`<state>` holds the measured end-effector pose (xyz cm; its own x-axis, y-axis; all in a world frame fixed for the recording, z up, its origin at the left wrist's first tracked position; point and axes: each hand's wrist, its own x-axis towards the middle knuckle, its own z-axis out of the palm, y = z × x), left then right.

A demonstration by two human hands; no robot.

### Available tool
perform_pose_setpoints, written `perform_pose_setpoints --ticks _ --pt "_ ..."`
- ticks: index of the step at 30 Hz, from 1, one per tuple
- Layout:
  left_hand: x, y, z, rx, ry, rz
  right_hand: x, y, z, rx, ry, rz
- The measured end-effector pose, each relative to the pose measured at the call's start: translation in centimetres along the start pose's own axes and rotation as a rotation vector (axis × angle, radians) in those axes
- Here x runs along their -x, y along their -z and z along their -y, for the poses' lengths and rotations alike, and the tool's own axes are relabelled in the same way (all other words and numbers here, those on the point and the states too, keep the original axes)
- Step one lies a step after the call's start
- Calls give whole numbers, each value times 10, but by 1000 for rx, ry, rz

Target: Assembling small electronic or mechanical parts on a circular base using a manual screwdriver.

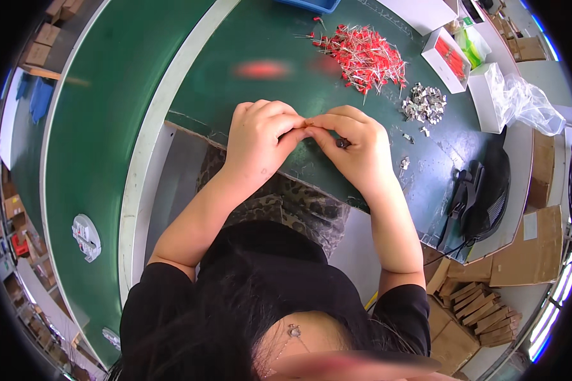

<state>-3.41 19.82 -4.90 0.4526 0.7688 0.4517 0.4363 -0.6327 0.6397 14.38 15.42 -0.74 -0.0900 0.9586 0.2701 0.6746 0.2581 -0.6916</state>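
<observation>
My left hand (260, 136) and my right hand (357, 145) meet above the near edge of the green worktable (235, 95). Thumb and forefinger of each are pinched together, tip to tip. Whatever sits between the fingertips is too small and covered to name. A dark round-ended object (342, 143), perhaps a tool's end, shows within my right hand's curled fingers; the rest of it is hidden. Beyond the hands lies a heap of red-headed parts with thin wire leads (366, 58), like LEDs. Right of it is a smaller heap of silvery metal clips (424, 103).
A white box with red pieces (450, 60), a clear plastic bag (529, 105) and a black device (480, 197) line the right side. A blue tray (311, 5) stands at the back. Left runs a green belt (102, 171) carrying a white round part (86, 238). Cardboard (489, 311) lies lower right.
</observation>
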Motion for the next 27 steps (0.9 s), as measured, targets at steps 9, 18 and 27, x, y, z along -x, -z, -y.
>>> perform_pose_setpoints --ticks 9,18,27 --pt "9 6 -1 -163 -27 18 1 -13 -4 43 36 -42" --pt "-1 32 -18 337 249 26 3 -21 -5 125 143 -108" --pt "-17 36 -11 347 149 -18 3 -6 4 10 98 -89"
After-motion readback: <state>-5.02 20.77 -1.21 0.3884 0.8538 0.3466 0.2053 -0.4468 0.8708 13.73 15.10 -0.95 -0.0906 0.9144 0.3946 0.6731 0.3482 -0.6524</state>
